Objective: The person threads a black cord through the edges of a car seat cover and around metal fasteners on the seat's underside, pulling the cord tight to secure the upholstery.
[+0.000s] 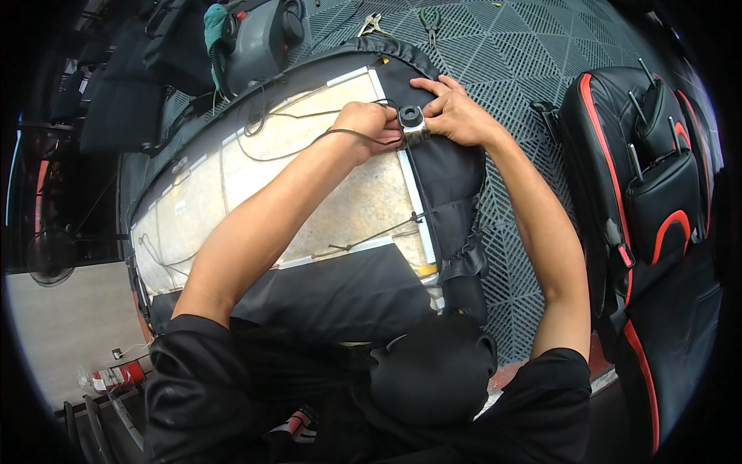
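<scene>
Your left fingers (392, 136) close on a cord (341, 131). At their three o'clock, your right fingers (428, 86) sit, grip unclear.

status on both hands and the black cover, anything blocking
Left hand over pale panel, dark cord across wrist. Right hand over black cover. Small black device between them, grip partly hidden.

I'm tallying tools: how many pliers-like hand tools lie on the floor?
2: a silvery metal pliers-like tool and, to its right, a green-handled pliers-like tool, both on the grey-green patterned floor beyond the black-covered seat piece. Others may be hidden.
</scene>
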Demonstrator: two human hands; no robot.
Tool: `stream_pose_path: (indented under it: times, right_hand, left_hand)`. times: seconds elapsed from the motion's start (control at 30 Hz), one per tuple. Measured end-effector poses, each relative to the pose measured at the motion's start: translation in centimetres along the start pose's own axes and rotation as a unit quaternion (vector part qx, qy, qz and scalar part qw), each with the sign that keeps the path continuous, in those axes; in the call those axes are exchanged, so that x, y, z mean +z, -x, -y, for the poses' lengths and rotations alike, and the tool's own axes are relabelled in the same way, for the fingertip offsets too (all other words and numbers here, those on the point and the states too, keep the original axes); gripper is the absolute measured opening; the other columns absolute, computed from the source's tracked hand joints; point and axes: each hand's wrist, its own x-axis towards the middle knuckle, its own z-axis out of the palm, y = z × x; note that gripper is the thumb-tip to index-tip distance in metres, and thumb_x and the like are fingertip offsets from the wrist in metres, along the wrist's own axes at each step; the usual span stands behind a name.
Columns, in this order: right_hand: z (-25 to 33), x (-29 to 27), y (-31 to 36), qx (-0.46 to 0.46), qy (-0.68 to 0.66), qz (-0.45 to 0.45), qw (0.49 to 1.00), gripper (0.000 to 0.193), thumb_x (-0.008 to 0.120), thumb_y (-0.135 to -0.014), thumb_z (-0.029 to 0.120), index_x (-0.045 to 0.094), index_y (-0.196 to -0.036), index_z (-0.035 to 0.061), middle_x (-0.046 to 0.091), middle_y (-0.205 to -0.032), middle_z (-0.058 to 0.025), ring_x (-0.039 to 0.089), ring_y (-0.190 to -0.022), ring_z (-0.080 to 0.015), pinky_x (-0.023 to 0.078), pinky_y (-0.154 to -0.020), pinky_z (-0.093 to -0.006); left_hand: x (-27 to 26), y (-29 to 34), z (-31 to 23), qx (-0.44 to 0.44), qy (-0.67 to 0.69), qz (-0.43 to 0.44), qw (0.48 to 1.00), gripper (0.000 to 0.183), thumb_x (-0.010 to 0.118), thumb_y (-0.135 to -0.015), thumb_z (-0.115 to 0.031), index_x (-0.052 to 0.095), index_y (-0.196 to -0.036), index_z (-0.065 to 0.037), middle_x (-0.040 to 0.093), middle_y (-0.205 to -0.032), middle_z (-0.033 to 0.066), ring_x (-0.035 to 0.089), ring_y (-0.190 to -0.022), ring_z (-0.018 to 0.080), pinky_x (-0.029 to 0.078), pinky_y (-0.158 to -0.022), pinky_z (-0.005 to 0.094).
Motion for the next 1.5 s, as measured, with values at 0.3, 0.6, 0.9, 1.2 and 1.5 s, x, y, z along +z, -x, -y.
stream_pose_path:
  times: [0.3,0.6,0.9,1.2,1.5]
  right_hand:
    - [2.0,-1.2,0.5,-0.079,-0.061,-0.003,0.995,0.016,0.073,-0.079,0.023,0.077,-0.085,0.0084,0.073,-0.102,-0.008,0.035,-0.142,-0.0205,0.002,-0.121,-0.0496]
    - [2.1,-0.7,0.5,-0.046,-0.061,-0.02,0.997,0.013,0.07,-0.078,0.017,0.072,-0.071,0.0057,0.073,-0.095,-0.008,0.041,-0.139,-0.0204,0.003,-0.121,-0.0505]
    - [2.8,-1.6,0.0,-0.032,-0.019,0.012,0.999,0.017,0.066,-0.073,0.016,0.063,-0.059,0.0074,0.072,-0.102,-0.0122,0.044,-0.136,-0.0198,0.008,-0.12,-0.0502]
    - [2.7,-1.0,0.0,-0.034,-0.051,-0.02,0.998,0.015,0.065,-0.072,0.012,0.062,-0.058,0.0086,0.072,-0.099,-0.0123,0.045,-0.135,-0.0195,0.008,-0.12,-0.0495]
    - [2.1,-0.1,1.4,-0.019,-0.067,-0.085,0.994,0.018,0.072,-0.075,0.02,0.07,-0.07,0.0029,0.055,-0.137,-0.0096,0.032,-0.141,-0.031,0.012,-0.12,-0.0461]
  left_hand:
    - [0.7,1.1,-0.4,0.026,-0.03,0.004,0.999,0.016,0.053,-0.096,-0.011,0.061,-0.104,0.0,0.069,-0.097,0.0111,0.067,-0.083,0.0206,0.059,-0.077,0.0374]
    - [0.0,-0.5,1.1,0.112,0.002,0.015,0.994,0.008,0.056,-0.094,-0.006,0.051,-0.088,-0.004,0.068,-0.091,0.0153,0.068,-0.072,0.0206,0.06,-0.063,0.0334]
    - [1.1,-0.4,2.5,0.183,-0.007,-0.056,0.981,0.01,0.061,-0.094,-0.01,0.054,-0.091,-0.003,0.066,-0.086,0.0106,0.067,-0.069,0.0169,0.056,-0.058,0.0279]
    - [1.3,-0.3,3.2,0.22,-0.002,-0.077,0.972,0.012,0.061,-0.094,-0.012,0.054,-0.092,-0.003,0.066,-0.085,0.0092,0.067,-0.069,0.0171,0.055,-0.057,0.0272]
    - [-0.7,1.5,-0.3,0.165,-0.098,0.008,0.981,0.022,0.062,-0.093,-0.02,0.055,-0.106,-0.003,0.069,-0.095,0.0155,0.071,-0.074,0.0233,0.058,-0.059,0.0295]
